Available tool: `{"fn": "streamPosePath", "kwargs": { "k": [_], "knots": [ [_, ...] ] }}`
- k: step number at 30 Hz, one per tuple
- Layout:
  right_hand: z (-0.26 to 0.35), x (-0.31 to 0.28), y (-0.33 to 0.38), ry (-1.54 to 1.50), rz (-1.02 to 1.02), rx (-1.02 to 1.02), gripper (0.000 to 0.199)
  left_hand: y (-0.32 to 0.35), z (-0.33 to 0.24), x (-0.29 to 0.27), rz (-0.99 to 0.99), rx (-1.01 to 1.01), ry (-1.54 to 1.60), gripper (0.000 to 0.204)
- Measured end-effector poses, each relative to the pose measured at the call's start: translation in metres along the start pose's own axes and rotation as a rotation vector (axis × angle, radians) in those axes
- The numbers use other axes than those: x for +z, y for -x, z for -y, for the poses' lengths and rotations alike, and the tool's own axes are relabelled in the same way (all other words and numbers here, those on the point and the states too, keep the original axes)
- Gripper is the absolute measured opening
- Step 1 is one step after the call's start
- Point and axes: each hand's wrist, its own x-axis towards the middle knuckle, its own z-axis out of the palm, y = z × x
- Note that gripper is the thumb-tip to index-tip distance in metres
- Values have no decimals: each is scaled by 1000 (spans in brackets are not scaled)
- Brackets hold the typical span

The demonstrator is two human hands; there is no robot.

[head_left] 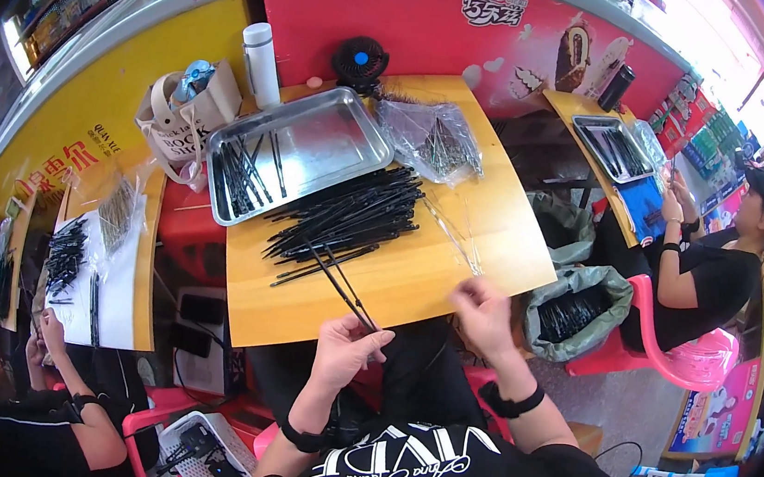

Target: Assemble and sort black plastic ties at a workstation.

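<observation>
My left hand (344,354) is closed on a pair of slim black strips (340,281), which point up and away over the table's front edge. To its right, my right hand (484,316) is curled in a pinch at the table edge, slightly smeared; what is in its fingertips is too small to make out. Thin pale wires (457,232) lie on the wood just beyond it. A big heap of black strips (347,216) covers the middle of the table (271,320). Behind the heap, a metal tray (333,131) holds several more strips at its left end.
A clear plastic bag of thin wires (434,142) lies right of the tray. At the back stand a small black fan (361,61), a white bottle (261,67) and a canvas bag (214,109). A lined bin of black strips (570,314) is at right. Other people work on both sides.
</observation>
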Motion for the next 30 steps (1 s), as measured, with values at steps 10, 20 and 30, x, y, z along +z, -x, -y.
{"fn": "streamPosePath", "kwargs": {
  "k": [10,20,30],
  "knots": [
    [-16,-6,-79,592,-165,-77,20,8,-1,-3,-25,-65,-272,12],
    [-3,-7,-78,523,-53,28,25,6,17,-16,7,-44,-81,23],
    [37,-3,-13,-514,428,154,32,4,-5,-5,141,-9,253,22]
  ]
}}
